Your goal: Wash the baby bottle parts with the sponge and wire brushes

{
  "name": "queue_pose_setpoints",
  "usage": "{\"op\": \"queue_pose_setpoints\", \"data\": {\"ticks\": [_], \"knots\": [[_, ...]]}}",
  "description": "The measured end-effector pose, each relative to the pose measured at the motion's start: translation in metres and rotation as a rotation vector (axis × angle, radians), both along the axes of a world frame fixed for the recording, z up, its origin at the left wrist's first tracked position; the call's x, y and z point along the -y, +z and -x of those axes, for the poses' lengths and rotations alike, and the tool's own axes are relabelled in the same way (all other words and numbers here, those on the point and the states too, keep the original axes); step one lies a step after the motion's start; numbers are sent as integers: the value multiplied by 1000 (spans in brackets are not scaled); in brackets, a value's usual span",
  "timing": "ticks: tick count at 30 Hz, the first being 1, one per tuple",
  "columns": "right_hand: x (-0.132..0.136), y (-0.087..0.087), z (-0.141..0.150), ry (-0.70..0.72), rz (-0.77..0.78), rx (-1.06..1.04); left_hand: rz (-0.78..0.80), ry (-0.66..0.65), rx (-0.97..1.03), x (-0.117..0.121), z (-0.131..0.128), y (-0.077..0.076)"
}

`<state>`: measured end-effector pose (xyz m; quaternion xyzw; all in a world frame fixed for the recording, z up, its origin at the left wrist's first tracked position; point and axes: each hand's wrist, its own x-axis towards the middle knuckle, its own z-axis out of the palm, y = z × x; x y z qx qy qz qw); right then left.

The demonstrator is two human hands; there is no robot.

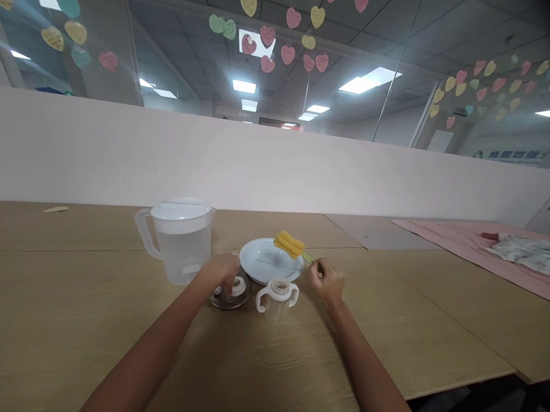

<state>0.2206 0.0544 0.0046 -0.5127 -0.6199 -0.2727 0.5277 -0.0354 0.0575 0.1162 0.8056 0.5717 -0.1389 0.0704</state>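
My right hand (pixel 327 281) is closed around the thin green handle of a sponge bottle brush (pixel 289 244). Its yellow sponge head is over the right rim of a white bowl (pixel 250 261). My left hand (pixel 223 271) reaches down into a small shallow round dish (pixel 231 303), its fingers bent together beside a white ring-shaped bottle part (pixel 237 286). What those fingers pinch, if anything, is hidden. Between my hands a clear baby bottle (pixel 277 308) with a white two-handled collar stands upright and uncapped, in front of the bowl.
A clear lidded pitcher (pixel 181 242) with some water stands behind my left forearm. On the right, a pink cloth (pixel 443 239) lies under a folded patterned cloth (pixel 527 251). A white wall (pixel 255 164) borders the wooden table (pixel 396 322) at the back.
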Motion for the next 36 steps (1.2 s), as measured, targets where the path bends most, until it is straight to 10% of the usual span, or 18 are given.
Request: {"op": "queue_pose_setpoints", "data": {"ticks": [21,36], "knots": [[3,3,1,24,7,-8,-60,-21,-105,-7,-2,-14],[0,1,0,30,25,-22,-82,-54,-23,4,0,2]]}}
